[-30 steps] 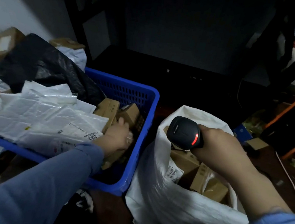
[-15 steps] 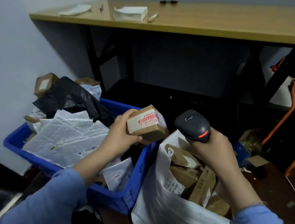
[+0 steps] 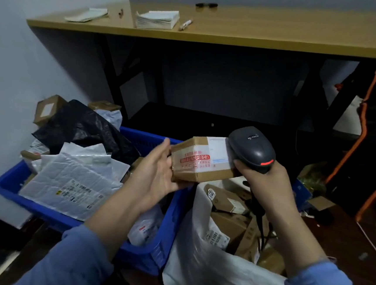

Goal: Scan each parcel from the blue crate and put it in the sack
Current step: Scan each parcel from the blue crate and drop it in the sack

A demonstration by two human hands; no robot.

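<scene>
My left hand holds a small brown cardboard parcel with red-printed tape and a white label, lifted above the gap between crate and sack. My right hand grips a black handheld scanner, its red light on, its nose right against the parcel's label end. The blue crate at lower left is heaped with white and black mailer bags and small boxes. The white sack at lower right stands open with several cardboard parcels inside.
A wooden table with black legs stands behind, carrying a stack of paper and small items. Loose boxes sit by the wall behind the crate. An orange frame and scattered debris are at the right on the floor.
My left hand took the small parcel out of the crate, lifted it and moved it right. The scanner came up to its label. The view tilted up, showing the table.
</scene>
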